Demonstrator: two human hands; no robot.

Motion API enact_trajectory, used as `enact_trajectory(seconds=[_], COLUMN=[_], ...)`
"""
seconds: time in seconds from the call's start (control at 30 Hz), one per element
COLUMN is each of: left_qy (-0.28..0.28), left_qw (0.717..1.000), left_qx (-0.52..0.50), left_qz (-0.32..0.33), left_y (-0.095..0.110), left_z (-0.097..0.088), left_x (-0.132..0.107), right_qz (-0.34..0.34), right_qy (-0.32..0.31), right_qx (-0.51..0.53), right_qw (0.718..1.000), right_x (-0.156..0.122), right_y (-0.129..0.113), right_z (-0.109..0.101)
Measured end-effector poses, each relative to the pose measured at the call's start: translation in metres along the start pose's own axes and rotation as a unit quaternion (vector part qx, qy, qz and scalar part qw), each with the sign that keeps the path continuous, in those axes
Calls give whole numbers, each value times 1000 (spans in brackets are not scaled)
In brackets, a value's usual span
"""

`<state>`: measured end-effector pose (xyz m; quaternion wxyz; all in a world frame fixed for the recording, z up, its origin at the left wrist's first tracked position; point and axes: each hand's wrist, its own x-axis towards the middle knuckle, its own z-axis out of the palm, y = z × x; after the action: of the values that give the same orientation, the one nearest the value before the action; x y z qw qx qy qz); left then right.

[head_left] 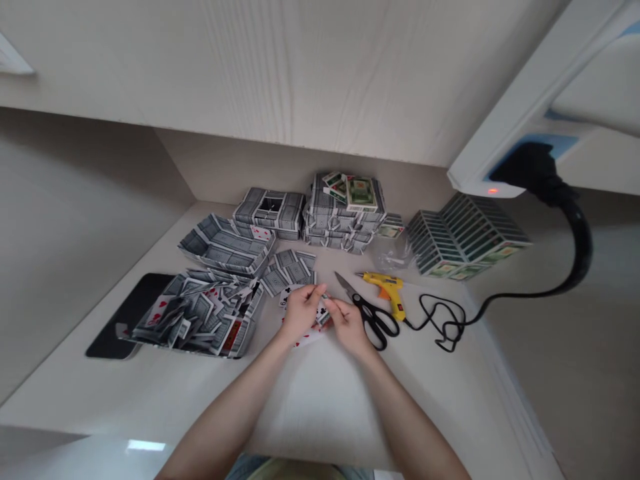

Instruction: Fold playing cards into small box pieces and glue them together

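Over the front middle of the table, my left hand (pixel 302 311) and my right hand (pixel 347 325) are close together. Their fingertips pinch a small playing card (pixel 321 313) between them, partly covered by the fingers; whether it is folded I cannot tell. More playing cards (pixel 291 269) lie loose just beyond my left hand, mostly backs up, and some face-up ones show under my hands. Beside my right hand lie black-handled scissors (pixel 374 313), blades pointing away. A yellow glue gun (pixel 387 285) rests just past them.
An open box made of cards (pixel 247 340) holds many folded cards at left, partly over a black phone-like slab (pixel 125 317). Behind stand an empty card tray (pixel 225 248), card-built boxes (pixel 280 215) and stacked card packs (pixel 460 243). A power strip (pixel 520 143) hangs at upper right, with a black cord (pixel 520 294).
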<state>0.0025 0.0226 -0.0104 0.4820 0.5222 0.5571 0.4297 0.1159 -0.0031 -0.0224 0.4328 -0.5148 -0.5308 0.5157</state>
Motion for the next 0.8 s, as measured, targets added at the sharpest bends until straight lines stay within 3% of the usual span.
enact_trajectory(seconds=[0.17, 0.4, 0.6, 0.8], left_qy=[16, 10, 7, 68], left_qw=[993, 960, 950, 966], left_qx=[99, 234, 258, 222], left_qz=[61, 155, 173, 116], left_y=[-2, -1, 1, 2], left_z=[2, 2, -1, -1], left_x=[-4, -9, -9, -8], right_qz=[16, -33, -25, -25], right_qy=[23, 77, 59, 27], right_qx=[11, -30, -32, -4], right_qw=[1000, 996, 997, 999], right_x=[4, 4, 2, 7], right_y=[2, -5, -7, -3], right_z=[1, -5, -5, -4])
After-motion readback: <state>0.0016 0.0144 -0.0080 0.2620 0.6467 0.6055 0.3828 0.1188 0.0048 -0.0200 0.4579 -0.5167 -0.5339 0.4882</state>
